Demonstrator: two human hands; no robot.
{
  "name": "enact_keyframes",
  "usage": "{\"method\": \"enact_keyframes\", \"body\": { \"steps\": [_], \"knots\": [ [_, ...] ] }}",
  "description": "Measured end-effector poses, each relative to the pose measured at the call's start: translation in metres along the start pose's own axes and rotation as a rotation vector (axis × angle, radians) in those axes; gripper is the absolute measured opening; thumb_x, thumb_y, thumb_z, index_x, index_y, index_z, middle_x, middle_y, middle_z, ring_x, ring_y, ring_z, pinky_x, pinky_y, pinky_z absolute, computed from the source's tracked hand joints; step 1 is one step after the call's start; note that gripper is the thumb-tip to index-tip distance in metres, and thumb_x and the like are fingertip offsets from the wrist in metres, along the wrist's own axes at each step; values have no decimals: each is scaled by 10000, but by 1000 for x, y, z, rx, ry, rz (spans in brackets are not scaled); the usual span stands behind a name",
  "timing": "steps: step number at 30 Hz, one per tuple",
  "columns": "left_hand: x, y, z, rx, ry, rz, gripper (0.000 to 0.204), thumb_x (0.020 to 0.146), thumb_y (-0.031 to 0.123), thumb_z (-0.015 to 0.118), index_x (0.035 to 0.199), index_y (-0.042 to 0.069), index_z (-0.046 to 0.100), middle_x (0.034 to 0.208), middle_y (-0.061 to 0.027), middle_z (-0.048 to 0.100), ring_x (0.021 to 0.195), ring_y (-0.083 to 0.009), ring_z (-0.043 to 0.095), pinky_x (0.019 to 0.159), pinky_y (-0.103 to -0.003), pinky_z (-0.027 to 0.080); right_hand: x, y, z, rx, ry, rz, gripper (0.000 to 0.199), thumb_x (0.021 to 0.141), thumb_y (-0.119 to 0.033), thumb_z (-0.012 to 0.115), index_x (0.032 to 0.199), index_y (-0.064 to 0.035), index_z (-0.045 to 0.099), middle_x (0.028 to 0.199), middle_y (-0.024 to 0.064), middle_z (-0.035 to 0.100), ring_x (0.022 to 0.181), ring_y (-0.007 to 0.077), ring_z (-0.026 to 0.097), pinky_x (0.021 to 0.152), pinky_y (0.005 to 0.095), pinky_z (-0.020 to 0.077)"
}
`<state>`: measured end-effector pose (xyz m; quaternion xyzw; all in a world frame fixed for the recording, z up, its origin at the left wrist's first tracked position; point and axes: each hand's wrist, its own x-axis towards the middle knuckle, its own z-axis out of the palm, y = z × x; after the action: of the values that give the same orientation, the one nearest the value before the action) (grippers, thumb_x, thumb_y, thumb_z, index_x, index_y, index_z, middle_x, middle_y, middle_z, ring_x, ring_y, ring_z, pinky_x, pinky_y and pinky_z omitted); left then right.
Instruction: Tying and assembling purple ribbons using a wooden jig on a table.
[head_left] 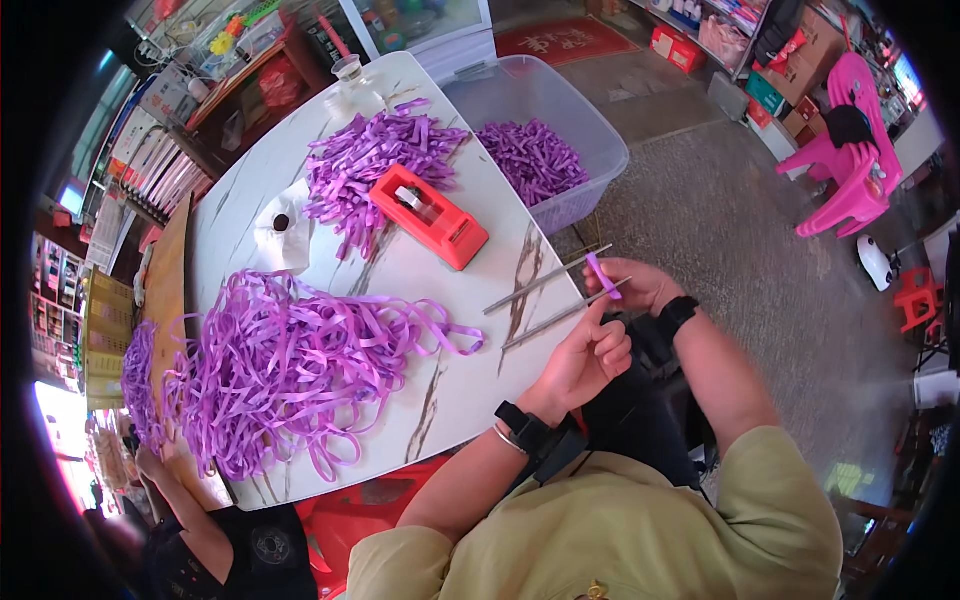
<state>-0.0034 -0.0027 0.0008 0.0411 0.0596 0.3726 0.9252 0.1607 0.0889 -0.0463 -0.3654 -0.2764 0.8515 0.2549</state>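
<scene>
Two thin metal rods [545, 330] jut out past the table's right edge, side by side. A short purple ribbon [604, 276] is wrapped around them near their outer ends. My right hand [645, 284] is closed at the ribbon, with fingertips against it. My left hand [590, 358] is just below, index finger stretched up to the ribbon's lower end and the other fingers curled. Nothing shows in its palm. Left of the rods lies a red tape dispenser [455, 238]. A big tangle of long purple ribbon loops [290, 370] covers the near left of the table.
Folded purple ribbon pieces [375, 165] lie heaped on the white marbled table [470, 395]. A clear plastic bin [600, 165] with more pieces stands beyond its right edge. White paper [284, 235] and a clear cup [348, 70] sit farther back. Another person's arm [190, 510] is at left; a pink chair [850, 140], right.
</scene>
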Motion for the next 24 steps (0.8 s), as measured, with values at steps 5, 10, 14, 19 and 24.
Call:
{"method": "enact_keyframes", "body": {
  "steps": [5, 10, 14, 19, 24],
  "knots": [
    [-3, 1, 2, 19, 6, 24, 432, 810, 77, 358, 1224, 174, 284, 599, 20, 290, 565, -100, 348, 553, -230, 315, 11, 14, -7, 196, -84, -70, 268, 819, -233, 570, 1019, -57, 541, 829, 29, 598, 859, 168, 570, 767, 344, 465],
    [-2, 1, 3, 24, 27, 15, 373, 831, 129, 358, 1202, 98, 329, 622, 8, 321, 588, -111, 358, 573, -232, 322, 4, 2, 0, 147, -110, -76, 251, 818, -215, 571, 987, -32, 550, 830, 45, 597, 843, 186, 573, 762, 336, 465],
    [-2, 2, 4, 54, 81, 7, 398, 848, 189, 343, 1203, 15, 392, 621, 10, 291, 581, -110, 328, 565, -231, 321, 7, 0, -4, 142, -43, -53, 222, 824, -200, 561, 950, -18, 563, 809, 50, 594, 819, 190, 574, 761, 324, 463],
    [0, 2, 8, 92, 94, 11, 453, 850, 213, 322, 1253, 9, 356, 630, 11, 297, 581, -114, 321, 568, -229, 324, 9, -10, -9, 85, -169, -80, 208, 816, -200, 573, 927, -25, 561, 784, 46, 590, 780, 178, 573, 758, 315, 460],
    [-2, 2, 8, 75, 65, -6, 466, 844, 218, 329, 1248, -12, 352, 627, 8, 308, 577, -113, 324, 567, -230, 327, 13, -13, -13, 37, -212, -64, 207, 813, -201, 577, 919, -25, 555, 779, 47, 589, 756, 172, 573, 783, 321, 453]
  ]
}}
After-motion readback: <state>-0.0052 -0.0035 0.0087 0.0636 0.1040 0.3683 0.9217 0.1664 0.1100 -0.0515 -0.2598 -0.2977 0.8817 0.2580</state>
